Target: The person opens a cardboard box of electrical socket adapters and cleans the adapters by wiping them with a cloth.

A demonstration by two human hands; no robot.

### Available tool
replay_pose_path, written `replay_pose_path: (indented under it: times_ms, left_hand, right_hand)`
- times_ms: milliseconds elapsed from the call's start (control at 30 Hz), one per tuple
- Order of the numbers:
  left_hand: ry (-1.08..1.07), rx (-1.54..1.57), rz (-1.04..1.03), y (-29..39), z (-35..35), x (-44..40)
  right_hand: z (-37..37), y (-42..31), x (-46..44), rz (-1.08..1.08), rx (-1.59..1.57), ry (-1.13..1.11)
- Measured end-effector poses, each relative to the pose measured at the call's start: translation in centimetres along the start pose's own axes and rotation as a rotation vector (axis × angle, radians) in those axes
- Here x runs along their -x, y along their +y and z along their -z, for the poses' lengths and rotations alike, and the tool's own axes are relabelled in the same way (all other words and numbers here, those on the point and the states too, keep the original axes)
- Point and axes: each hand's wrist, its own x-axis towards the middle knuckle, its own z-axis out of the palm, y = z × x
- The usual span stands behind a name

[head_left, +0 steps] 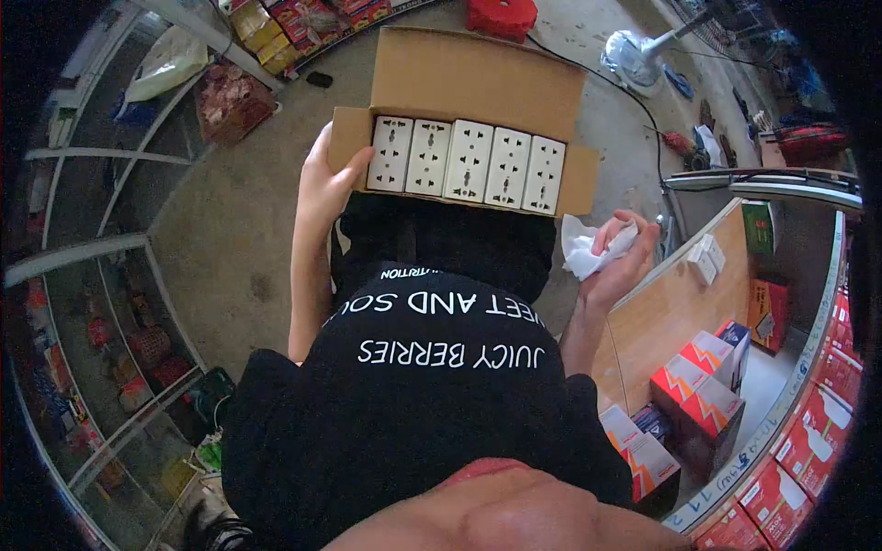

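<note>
An open cardboard box with its flaps spread holds several white multi-socket strips standing side by side in a row. My left hand grips the box at its left end, with the thumb on the side flap. To the right of the box, my right hand is closed around a crumpled white cloth or tissue, apart from the box.
A wooden counter on the right bears a small white item and red-white boxes. Glass-fronted shelves stand left. A fan, a red item and a dark cable lie beyond the box.
</note>
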Motion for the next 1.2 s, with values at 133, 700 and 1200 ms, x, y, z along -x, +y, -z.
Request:
replay_pose_path:
  times_ms: [133,700,1200]
  left_hand:
    - [0.038,0.005,-0.020,2.0,-1.1,0.4]
    - [-0.074,-0.421,-0.206,3.1,-9.6,0.3]
    - [-0.424,0.030,-0.195,4.6,-9.0,-0.1]
  right_hand:
    - [-2.0,0.2,0.2,0.078,0.012,-0.109]
    - [-8.5,5.7,-1.0,0.218,0.472,-0.324]
    - [-7.9,4.7,-0.7,0.329,0.504,-0.297]
